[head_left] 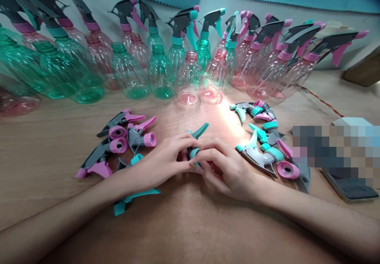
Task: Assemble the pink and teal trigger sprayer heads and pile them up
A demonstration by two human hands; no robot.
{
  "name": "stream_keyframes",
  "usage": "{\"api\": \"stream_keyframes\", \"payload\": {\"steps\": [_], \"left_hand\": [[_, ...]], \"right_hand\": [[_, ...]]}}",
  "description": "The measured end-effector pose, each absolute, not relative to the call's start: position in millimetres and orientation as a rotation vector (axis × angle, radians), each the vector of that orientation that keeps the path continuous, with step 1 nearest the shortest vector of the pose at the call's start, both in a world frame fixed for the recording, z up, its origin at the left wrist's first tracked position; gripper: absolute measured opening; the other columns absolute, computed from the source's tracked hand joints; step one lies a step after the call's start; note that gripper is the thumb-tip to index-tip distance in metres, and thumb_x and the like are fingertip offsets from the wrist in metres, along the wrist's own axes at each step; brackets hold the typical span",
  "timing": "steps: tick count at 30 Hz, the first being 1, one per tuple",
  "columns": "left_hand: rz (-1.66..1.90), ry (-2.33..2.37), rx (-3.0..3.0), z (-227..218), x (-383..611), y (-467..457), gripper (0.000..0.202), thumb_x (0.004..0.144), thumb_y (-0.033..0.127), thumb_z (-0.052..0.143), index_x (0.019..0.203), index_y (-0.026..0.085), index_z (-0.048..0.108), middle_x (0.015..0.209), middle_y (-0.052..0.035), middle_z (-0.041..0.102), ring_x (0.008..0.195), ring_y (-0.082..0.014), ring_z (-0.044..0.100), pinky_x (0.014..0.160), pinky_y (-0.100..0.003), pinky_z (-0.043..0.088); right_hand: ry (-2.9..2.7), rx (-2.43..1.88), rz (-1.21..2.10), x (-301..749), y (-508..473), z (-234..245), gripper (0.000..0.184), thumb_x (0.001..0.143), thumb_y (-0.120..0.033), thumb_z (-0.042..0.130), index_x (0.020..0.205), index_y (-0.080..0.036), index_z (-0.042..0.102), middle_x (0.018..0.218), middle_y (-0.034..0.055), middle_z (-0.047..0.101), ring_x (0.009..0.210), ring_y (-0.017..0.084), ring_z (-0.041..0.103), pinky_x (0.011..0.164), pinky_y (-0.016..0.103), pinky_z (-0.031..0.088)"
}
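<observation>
Both hands meet over the middle of the table around one teal and grey trigger sprayer head (199, 131). My left hand (175, 153) is closed about its body, thumb underneath. The fingers of my right hand (225, 165) are closed at its teal collar. The trigger sticks up between the hands; much of the body is hidden by fingers. Left of my left hand lies a pile of pink and grey sprayer heads (118, 145), with teal ones partly under my forearm. A mixed pile of teal and pink sprayer heads (264, 155) lies right of my right hand.
Clear green bottles (160, 78) and pink bottles (188, 80) line the back of the wooden table, many fitted with sprayer heads, several open-necked. At the right are a phone-like dark slab (353, 188), a twisted cord (322, 99) and a brown block (362, 68).
</observation>
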State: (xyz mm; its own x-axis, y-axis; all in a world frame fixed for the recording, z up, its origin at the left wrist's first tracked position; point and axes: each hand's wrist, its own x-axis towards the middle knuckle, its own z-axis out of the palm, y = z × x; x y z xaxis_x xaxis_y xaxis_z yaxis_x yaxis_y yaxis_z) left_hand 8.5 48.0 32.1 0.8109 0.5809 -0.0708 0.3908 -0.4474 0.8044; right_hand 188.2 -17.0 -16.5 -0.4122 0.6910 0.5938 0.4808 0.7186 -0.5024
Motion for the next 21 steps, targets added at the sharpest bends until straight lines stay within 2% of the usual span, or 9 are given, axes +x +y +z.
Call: {"api": "stream_keyframes", "payload": {"steps": [5, 8, 10, 12, 15, 18, 21], "left_hand": [[0.253, 0.691, 2.195, 29, 6, 51, 0.015, 0.086, 0.022, 0.057, 0.099, 0.021, 0.063, 0.085, 0.0023, 0.05, 0.069, -0.0105, 0.05, 0.062, -0.023, 0.038], [0.245, 0.69, 2.315, 26, 3, 55, 0.021, 0.088, 0.026, 0.055, 0.108, 0.023, 0.062, 0.093, 0.0003, 0.054, 0.076, -0.0133, 0.052, 0.067, -0.024, 0.039], [0.222, 0.739, 2.383, 26, 1, 58, 0.027, 0.09, 0.03, 0.053, 0.116, 0.024, 0.059, 0.095, -0.0004, 0.056, 0.073, -0.0135, 0.052, 0.067, -0.025, 0.038], [0.19, 0.796, 2.434, 29, 0, 60, 0.032, 0.09, 0.035, 0.052, 0.12, 0.024, 0.057, 0.097, -0.0011, 0.059, 0.07, -0.0135, 0.052, 0.066, -0.026, 0.038], [0.125, 0.845, 2.493, 38, -2, 60, 0.032, 0.091, 0.038, 0.051, 0.119, 0.024, 0.058, 0.103, -0.0023, 0.062, 0.08, -0.0174, 0.056, 0.072, -0.027, 0.039], [0.018, 0.901, 2.574, 46, -6, 59, 0.028, 0.089, 0.039, 0.054, 0.114, 0.029, 0.06, 0.111, -0.0019, 0.063, 0.095, -0.0231, 0.057, 0.077, -0.03, 0.04], [-0.08, 1.014, 2.643, 48, -14, 59, 0.029, 0.088, 0.042, 0.055, 0.112, 0.029, 0.062, 0.109, -0.0034, 0.064, 0.096, -0.0264, 0.058, 0.074, -0.033, 0.041]], "right_hand": [[-2.081, -0.9, 0.326, 189, -16, -13, 0.026, 0.082, -0.005, 0.051, 0.104, -0.019, 0.052, 0.106, 0.0076, 0.056, 0.093, 0.015, 0.058, 0.079, 0.029, 0.052], [-2.121, -1.02, 0.349, 189, -14, -13, 0.02, 0.084, -0.006, 0.048, 0.1, -0.018, 0.051, 0.102, 0.0066, 0.056, 0.082, 0.012, 0.059, 0.07, 0.026, 0.052], [-2.162, -1.104, 0.363, 189, -13, -14, 0.019, 0.085, -0.008, 0.046, 0.1, -0.018, 0.051, 0.1, 0.0059, 0.057, 0.073, 0.011, 0.058, 0.065, 0.025, 0.051], [-2.189, -1.139, 0.348, 189, -13, -15, 0.019, 0.086, -0.009, 0.045, 0.102, -0.018, 0.052, 0.1, 0.006, 0.059, 0.073, 0.012, 0.058, 0.066, 0.026, 0.051], [-2.213, -1.138, 0.297, 188, -13, -17, 0.019, 0.088, -0.012, 0.045, 0.104, -0.018, 0.052, 0.102, 0.0068, 0.061, 0.084, 0.015, 0.06, 0.072, 0.029, 0.051], [-2.201, -1.175, 0.219, 187, -15, -19, 0.019, 0.089, -0.015, 0.045, 0.107, -0.015, 0.051, 0.097, 0.0089, 0.063, 0.085, 0.018, 0.06, 0.073, 0.032, 0.051], [-2.188, -1.224, 0.138, 188, -17, -19, 0.018, 0.089, -0.014, 0.045, 0.104, -0.011, 0.053, 0.092, 0.0122, 0.064, 0.085, 0.022, 0.059, 0.072, 0.037, 0.051]]}}
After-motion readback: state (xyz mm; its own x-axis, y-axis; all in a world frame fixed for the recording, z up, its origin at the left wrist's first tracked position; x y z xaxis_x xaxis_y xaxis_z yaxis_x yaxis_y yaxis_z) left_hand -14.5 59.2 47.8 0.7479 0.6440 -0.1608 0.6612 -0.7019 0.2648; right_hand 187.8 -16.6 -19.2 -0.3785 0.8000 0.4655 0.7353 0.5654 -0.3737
